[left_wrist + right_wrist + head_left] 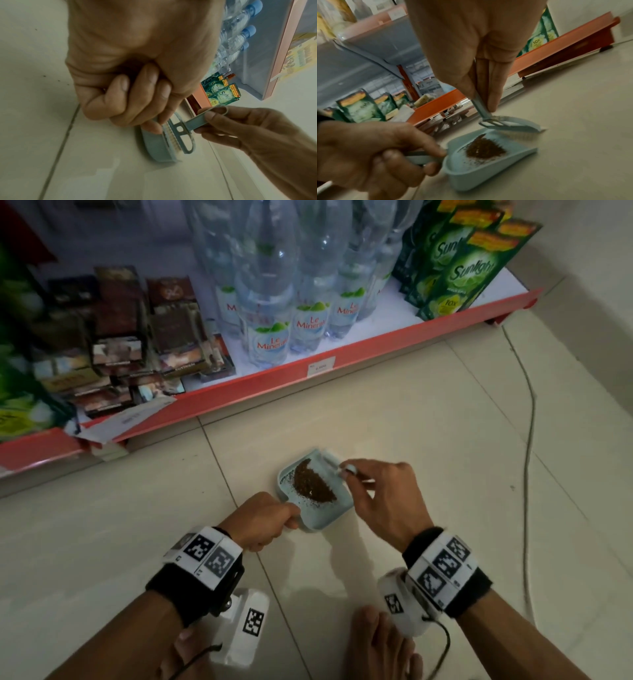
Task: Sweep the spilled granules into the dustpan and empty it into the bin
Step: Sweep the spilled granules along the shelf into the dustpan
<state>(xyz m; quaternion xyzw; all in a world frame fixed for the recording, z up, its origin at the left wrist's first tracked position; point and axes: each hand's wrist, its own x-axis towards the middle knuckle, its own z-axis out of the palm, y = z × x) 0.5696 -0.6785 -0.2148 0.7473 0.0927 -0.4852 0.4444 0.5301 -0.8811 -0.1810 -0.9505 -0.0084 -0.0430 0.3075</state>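
Observation:
A light blue dustpan sits on the tiled floor and holds a pile of brown granules. My left hand grips its handle at the near left, fingers curled round it. My right hand pinches the thin handle of a small blue brush, whose bristles stand at the pan's far open edge. The right wrist view shows the brush head just behind the granules in the dustpan. A few fine specks are scattered around the pile inside the pan. No bin is in view.
A low red-edged shelf runs across just beyond the pan, stocked with water bottles, green Sunlight pouches and dark boxes. A cable trails over the floor at right. My bare feet are close below.

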